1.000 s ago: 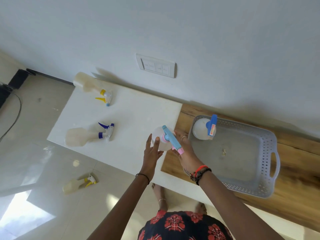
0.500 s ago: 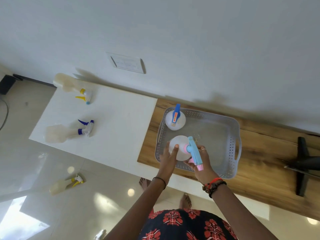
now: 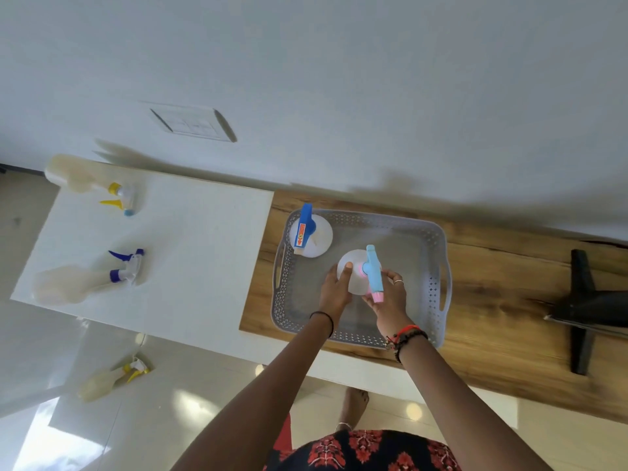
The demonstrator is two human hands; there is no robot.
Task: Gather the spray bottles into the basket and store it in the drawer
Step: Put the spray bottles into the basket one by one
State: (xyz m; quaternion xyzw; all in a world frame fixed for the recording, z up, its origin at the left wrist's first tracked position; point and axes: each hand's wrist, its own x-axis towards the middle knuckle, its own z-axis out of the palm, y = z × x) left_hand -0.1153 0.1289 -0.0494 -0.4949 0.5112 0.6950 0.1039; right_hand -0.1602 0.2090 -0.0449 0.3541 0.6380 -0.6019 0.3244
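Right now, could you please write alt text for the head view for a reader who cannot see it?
Both hands, left hand and right hand, hold a light-blue-topped spray bottle over a grey basket, beside a blue-topped bottle already inside. Two more bottles lie on the white counter, one on the floor.

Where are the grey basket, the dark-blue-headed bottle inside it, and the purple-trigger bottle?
grey basket (image 3: 443,253): head view, right rim.
dark-blue-headed bottle (image 3: 321,237): head view, white body.
purple-trigger bottle (image 3: 68,283): head view, translucent body.

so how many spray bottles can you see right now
5: two upright in the basket, dark blue top and light blue top, the latter held by both hands; two lying on the white top; one on the floor.
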